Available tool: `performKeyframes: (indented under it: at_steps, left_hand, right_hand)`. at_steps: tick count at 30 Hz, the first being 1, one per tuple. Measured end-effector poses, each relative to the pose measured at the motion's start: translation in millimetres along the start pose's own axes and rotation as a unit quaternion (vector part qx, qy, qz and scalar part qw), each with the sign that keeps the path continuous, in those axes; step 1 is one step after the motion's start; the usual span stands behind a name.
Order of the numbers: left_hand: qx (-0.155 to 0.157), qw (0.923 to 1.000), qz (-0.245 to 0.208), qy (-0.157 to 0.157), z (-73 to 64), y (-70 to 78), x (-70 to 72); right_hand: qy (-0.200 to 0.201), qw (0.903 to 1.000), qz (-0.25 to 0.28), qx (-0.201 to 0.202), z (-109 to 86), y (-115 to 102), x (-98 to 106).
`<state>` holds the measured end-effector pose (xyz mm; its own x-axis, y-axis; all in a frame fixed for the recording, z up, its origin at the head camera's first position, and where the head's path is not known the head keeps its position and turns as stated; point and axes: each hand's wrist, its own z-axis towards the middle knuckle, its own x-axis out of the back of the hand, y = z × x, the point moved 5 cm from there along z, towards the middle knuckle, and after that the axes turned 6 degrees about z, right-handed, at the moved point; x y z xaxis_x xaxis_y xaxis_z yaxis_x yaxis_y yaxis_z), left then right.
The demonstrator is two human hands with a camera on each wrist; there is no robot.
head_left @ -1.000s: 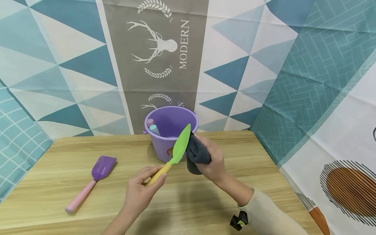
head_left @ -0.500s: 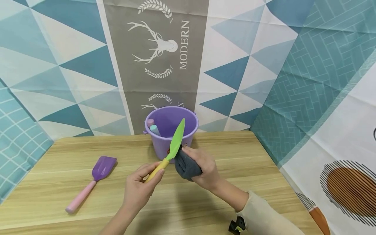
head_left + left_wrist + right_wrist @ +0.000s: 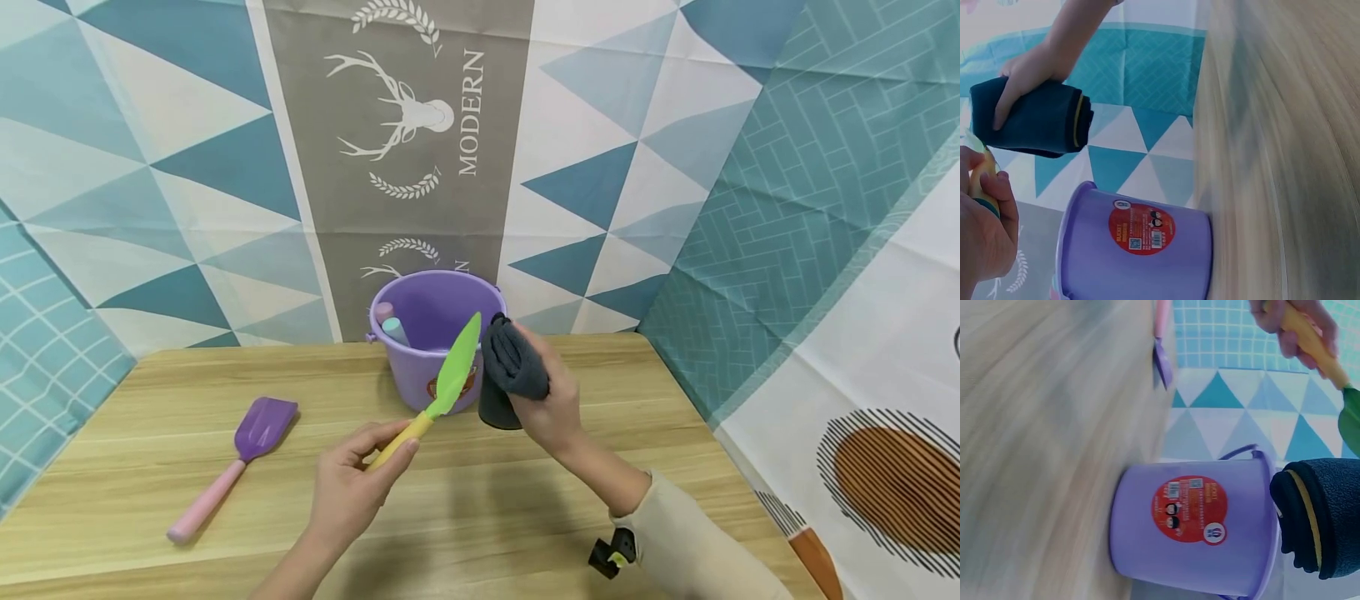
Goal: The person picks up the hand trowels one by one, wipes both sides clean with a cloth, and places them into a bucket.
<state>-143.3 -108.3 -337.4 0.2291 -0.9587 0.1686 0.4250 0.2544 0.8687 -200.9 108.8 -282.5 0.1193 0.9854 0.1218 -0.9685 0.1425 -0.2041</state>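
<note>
A table (image 3: pixel 637 400) (wood-grained, perhaps laminate) bears a purple bucket (image 3: pixel 411 377) and pink-handled shovel (image 3: pixel 237 470).

Smooth plastic trowel (image 3: pixel 458 370), matt cloth (image 3: pixel 514 367)

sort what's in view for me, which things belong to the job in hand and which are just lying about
In the job:
green trowel, held in the left grip
dark cloth, held in the right grip

Seemingly just lying about:
purple shovel, on the table
purple bucket, upright
pink end and blue end of things inside it
</note>
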Motion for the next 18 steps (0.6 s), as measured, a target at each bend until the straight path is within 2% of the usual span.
performKeyframes:
  at_steps: [4,9,13,18]
  left_hand:
    - [-0.018,0.9993,-0.025,-0.020,-0.9,-0.2,-2.2]
    - [-0.008,0.9979,-0.056,-0.032,-0.7,2.6,-2.5]
    - [-0.002,0.9967,-0.074,-0.034,0.3,5.9,-2.5]
    - [-0.021,0.9959,-0.084,-0.026,2.0,9.7,-2.8]
  right_hand:
    - [0.003,0.9997,0.013,-0.018,3.9,-0.5,-1.1]
    - [-0.002,0.9991,0.040,-0.012,2.5,-4.0,-5.9]
    - [-0.021,0.9985,0.050,0.001,-4.2,-6.2,-11.8]
    - [-0.054,0.9978,0.036,0.013,-14.7,-7.5,-18.8]
